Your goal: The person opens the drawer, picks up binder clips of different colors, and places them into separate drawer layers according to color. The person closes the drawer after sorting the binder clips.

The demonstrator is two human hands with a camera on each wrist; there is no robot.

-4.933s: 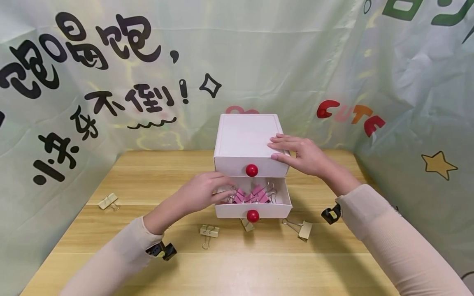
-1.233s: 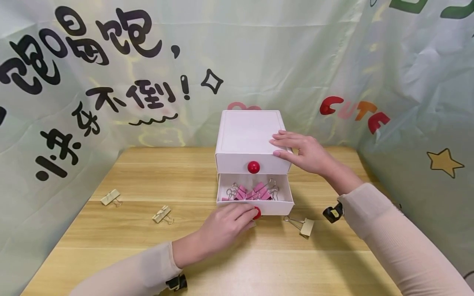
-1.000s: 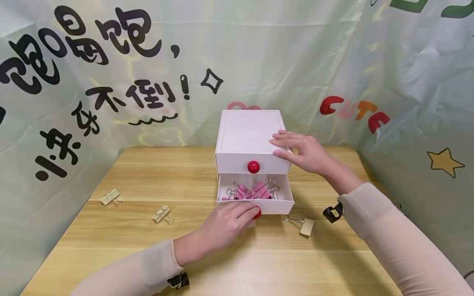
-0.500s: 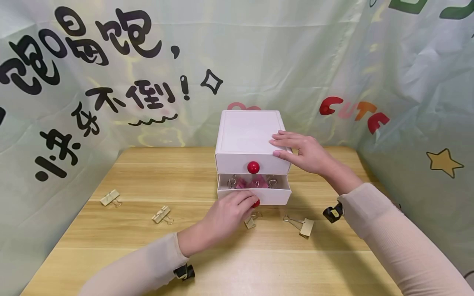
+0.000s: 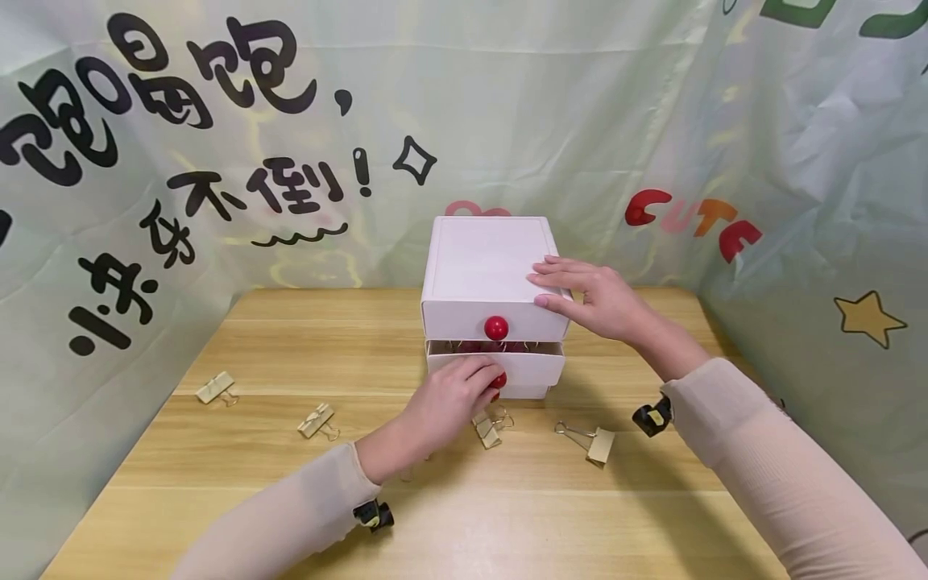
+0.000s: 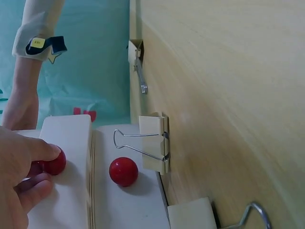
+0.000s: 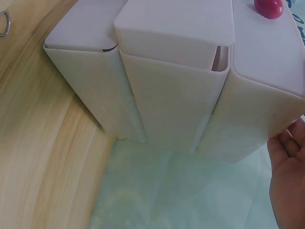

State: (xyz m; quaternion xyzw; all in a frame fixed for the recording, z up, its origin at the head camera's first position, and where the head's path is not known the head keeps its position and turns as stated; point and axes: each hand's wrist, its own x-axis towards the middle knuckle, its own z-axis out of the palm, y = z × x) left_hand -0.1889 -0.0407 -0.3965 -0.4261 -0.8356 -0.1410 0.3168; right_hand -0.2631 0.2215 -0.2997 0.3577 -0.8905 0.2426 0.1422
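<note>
A white drawer box (image 5: 489, 258) of three tiers stands on the table. My left hand (image 5: 448, 403) pinches the red knob (image 6: 57, 163) of the middle drawer (image 5: 536, 369), which sticks out a little from the box. Through the narrow gap above its front, only a strip of the pink binder clips (image 5: 471, 347) shows. My right hand (image 5: 598, 300) rests on the box's top at the right edge, fingers extended. In the right wrist view, that hand (image 6: 19, 109) is not needed to see the protruding middle drawer front (image 7: 174, 28) beside the two flush ones.
Cream binder clips lie on the wooden table (image 5: 522, 515): one far left (image 5: 215, 387), one left of centre (image 5: 316, 420), one before the box (image 5: 487, 429) and one right (image 5: 598, 445). Another is mostly hidden under my left wrist. A printed cloth (image 5: 507, 121) hangs behind.
My left hand has moved from inside the drawer to its knob and pushed the drawer most of the way in. One cream clip now lies left of centre. The right hand stays put.
</note>
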